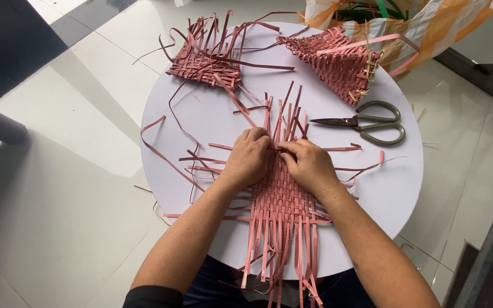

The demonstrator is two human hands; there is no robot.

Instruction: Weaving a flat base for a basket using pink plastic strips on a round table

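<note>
Round white table (212,122), standing on a pale glossy tiled floor (58,171); serves as the flat work surface, all items within arm's reach of the seated person. Striped plastic sack (429,25), beyond the far right edge of the table, open at the top, green and orange strips showing inside. Woven mat (283,208) of pink strips, flat at the near edge directly before the person, its loose ends fanned over the table's rim toward the lap and away toward the centre; so placed, judging by the layout, that the weave lies level while strips are worked. Two further pink woven pieces: one flat with trailing ends (203,60) at the far left, one folded into a pouch-like shape (338,60) at the far right, both set well apart from the mat. Scissors (360,122), closed, right of centre, near the right hand. Left hand (247,158), fingers curled, pressing down on the mat's upper edge, apparently steadying it. Right hand (309,165), fingertips pinching a strip at the same edge, touching the left. Stray strip offcuts (158,151), scattered left.
</note>
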